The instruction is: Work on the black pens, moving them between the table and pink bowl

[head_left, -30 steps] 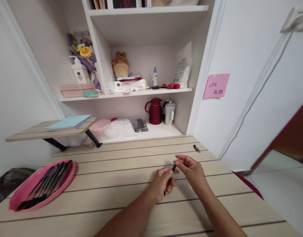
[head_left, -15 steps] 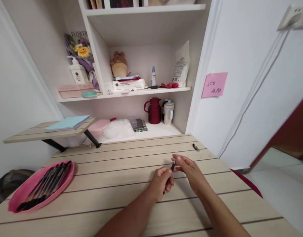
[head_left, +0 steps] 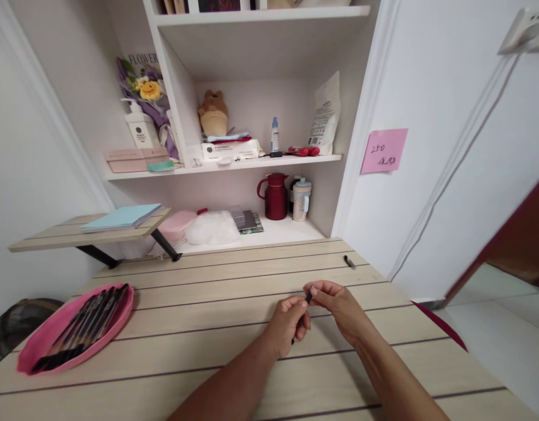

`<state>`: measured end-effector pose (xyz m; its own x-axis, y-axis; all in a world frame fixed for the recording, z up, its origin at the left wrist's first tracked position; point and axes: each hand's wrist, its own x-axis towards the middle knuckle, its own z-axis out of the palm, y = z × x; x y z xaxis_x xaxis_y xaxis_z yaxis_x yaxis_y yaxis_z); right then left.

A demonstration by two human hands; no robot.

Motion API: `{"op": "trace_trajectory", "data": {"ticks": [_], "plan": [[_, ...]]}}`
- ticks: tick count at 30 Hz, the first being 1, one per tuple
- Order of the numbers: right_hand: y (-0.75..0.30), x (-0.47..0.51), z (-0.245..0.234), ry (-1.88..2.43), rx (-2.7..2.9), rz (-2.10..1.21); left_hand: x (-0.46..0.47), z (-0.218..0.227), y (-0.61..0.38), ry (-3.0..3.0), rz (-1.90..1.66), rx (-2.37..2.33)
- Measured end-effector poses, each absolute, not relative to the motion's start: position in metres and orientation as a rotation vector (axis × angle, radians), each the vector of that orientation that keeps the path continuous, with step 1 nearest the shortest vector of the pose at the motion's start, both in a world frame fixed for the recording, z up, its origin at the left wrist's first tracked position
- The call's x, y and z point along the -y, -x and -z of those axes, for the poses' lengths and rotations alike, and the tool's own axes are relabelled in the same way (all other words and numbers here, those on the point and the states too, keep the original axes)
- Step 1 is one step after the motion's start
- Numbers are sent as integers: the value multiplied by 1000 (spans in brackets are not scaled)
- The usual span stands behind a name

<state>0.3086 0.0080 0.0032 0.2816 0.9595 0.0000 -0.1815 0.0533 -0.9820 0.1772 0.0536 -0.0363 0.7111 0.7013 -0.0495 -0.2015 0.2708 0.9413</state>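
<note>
Evidently the black pen (head_left: pixel 308 297) sits between the two hands, low and right of centre, above the wooden table (head_left: pixel 186 327); it slants, its upper end towards the right hand and its lower end poking out beneath the left fist. The left hand (head_left: pixel 289 324) is clenched round its barrel, thumb on top, much as it was half a second ago; the right hand (head_left: pixel 333 299) has drawn its thumb and forefinger together at the upper end, where half a second ago its fingers were more spread and a thin pale tip showed between them; that tip is now mostly covered, and I cannot tell whether the right fingers grip the pen or merely touch it.

Beyond the right hand, a small black-and-clear piece (head_left: pixel 349 262) lies near the table's far right corner, unmoved; well apart on the left, a pink tray (head_left: pixel 28 351) holds a row of dark pens (head_left: pixel 87 327), likewise unchanged. Further out, light blue paper (head_left: pixel 121 216) rests on a raised wooden stand (head_left: pixel 45 231); behind the table, a red jug (head_left: pixel 276 199) stands near a speckled cup (head_left: pixel 301 202); a pink note (head_left: pixel 384 152) is on the wall to the right.
</note>
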Motion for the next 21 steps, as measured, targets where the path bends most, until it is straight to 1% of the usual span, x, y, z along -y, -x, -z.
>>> {"op": "trace_trajectory", "data": {"ticks": [3,8,13,17,21], "plan": [[-307,-8,-4,1178,869,-1019,-53,36,-177,-1146,-645,-512],[-307,-7,-5,1147,850,-1091,-53,35,-177,-1159,-645,-505],[-308,-8,-2,1168,844,-1027,-54,35,-177,-1174,-645,-502],[-308,-8,-4,1108,798,-1117,-54,34,-177,-1174,-647,-491],[-308,-9,-4,1103,773,-1084,-54,34,-178,-1169,-642,-500]]}}
